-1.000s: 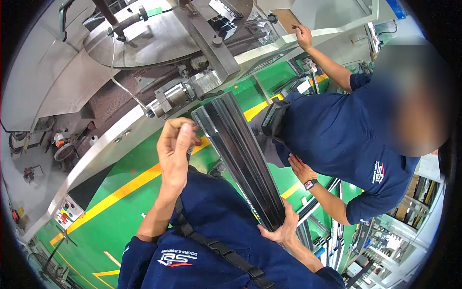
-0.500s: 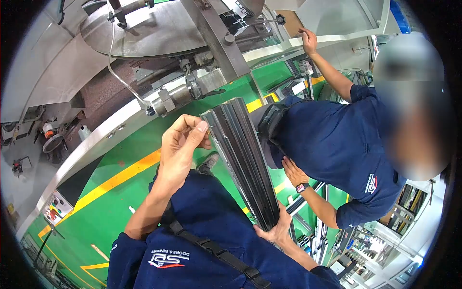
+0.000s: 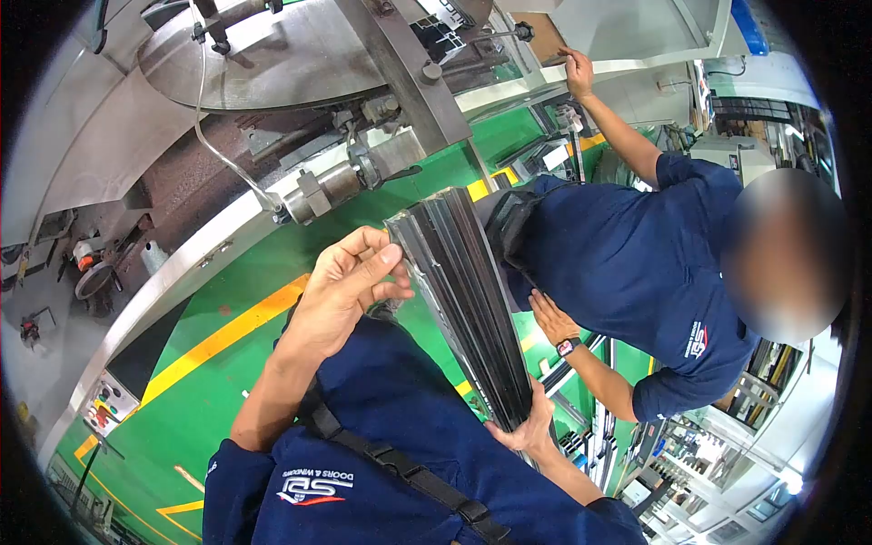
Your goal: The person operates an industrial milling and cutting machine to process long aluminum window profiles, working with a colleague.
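Note:
A long black ribbed aluminium profile slants across the view in front of my body, its cut end towards the machine. My left hand is closed at the upper left corner of that end, the thumb against the edge and the other fingers curled beneath. Near the lower end, my right hand wraps round the profile, thumb on the near side and fingers on the far side. Part of the right fingers is hidden behind the profile.
A co-worker in a navy shirt stands close on the right, one hand on the machine frame. Ahead is a machine with a round metal table and a clamp cylinder. More profiles lie behind on the right, above the green floor.
The profile has shifted slightly right and its lower end a little up, both my hands moving with it. My left fingers have loosened slightly. The co-worker's head has lowered in view.

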Tool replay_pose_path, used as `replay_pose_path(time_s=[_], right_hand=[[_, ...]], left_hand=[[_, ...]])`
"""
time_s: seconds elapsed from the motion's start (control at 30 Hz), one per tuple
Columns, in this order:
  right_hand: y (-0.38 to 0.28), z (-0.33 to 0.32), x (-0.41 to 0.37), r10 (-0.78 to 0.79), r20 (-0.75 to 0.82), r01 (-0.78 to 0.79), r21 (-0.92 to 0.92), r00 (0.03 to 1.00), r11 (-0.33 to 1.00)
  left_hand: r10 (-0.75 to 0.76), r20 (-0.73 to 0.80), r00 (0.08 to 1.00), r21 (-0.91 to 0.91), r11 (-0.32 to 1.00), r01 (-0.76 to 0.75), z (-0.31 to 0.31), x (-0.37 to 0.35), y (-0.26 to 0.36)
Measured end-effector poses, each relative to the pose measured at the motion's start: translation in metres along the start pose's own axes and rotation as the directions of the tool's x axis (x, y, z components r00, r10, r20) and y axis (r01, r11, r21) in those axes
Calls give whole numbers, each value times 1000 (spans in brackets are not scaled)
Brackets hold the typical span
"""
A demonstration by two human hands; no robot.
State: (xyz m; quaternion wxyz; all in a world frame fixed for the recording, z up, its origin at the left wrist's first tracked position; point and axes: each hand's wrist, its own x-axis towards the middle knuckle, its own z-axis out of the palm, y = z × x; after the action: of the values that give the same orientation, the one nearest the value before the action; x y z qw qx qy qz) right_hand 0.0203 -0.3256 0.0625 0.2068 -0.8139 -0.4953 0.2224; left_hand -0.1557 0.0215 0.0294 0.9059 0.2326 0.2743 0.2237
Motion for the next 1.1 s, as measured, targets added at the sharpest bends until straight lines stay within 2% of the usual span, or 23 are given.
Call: replay_pose_path(time_s=[0.03, 0.13, 0.27, 0.37, 0.4, 0.5, 0.53, 0.6, 0.7, 0.73, 0.77, 0.83, 0.87, 0.97, 1.0, 1.03, 1.1], right_hand=[[-1, 0, 1, 11, 3, -11, -4, 1000, 1000], [1, 1, -2, 38, 13, -38, 0, 999, 999], [2, 5, -1, 42, -4, -42, 31, 999, 999], [11, 9, -5, 28, -15, -27, 69, 999, 997], [11, 9, -6, 23, -6, -22, 20, 1000, 1000], [8, 9, -5, 53, 7, -53, 37, 999, 998], [9, 9, -2, -23, 4, 23, 11, 1000, 1000], [8, 10, 1, -29, 2, 29, -15, 1000, 999], [6, 12, 4, -11, 13, 11, -6, 1000, 1000], [3, 11, 8, -6, 12, 6, 3, 1000, 1000], [0, 11, 9, 0, 12, 0, 11, 1000, 1000], [0, 13, 11, 0, -2, 0, -13, 1000, 1000], [3, 16, 10, 16, -11, -16, 8, 1000, 1000], [4, 18, 9, 26, -16, -26, 12, 1000, 1000], [4, 18, 9, 23, -18, -23, 9, 1000, 1000], [4, 18, 9, 21, -17, -20, 4, 1000, 1000], [1, 14, 11, 36, 15, -36, 8, 999, 999]], left_hand=[[-19, 36, 999, -58, 998, 21, -3, 2, 0], [14, 84, 996, -54, 999, -9, -9, 7, -6], [52, 143, 988, 79, 995, -64, -18, 11, -12], [192, 186, 964, 133, 967, -218, -15, 12, -16], [192, 203, 960, 160, 961, -226, -17, 13, -16], [194, 250, 949, 251, 933, -257, -26, 16, -17], [204, 273, 940, 263, 924, -277, -30, 18, -18], [215, 319, 923, 284, 907, -310, -36, 21, -20], [266, 294, 918, 209, 919, -334, -35, 19, -24], [311, 202, 928, 212, 912, -352, -35, 16, -33], [393, 213, 895, 378, 811, -446, -35, 9, -33], [532, 278, 800, 656, 503, -563, -36, -5, -31], [564, 363, 742, 712, 346, -611, -36, -8, -29], [525, 361, 771, 827, 201, -525, -29, -10, -17], [538, 299, 788, 864, 198, -463, -29, -4, -17], [546, 197, 814, 878, 271, -394, -24, -2, -14], [507, 239, 828, 870, 267, -414, -29, 0, -11]])
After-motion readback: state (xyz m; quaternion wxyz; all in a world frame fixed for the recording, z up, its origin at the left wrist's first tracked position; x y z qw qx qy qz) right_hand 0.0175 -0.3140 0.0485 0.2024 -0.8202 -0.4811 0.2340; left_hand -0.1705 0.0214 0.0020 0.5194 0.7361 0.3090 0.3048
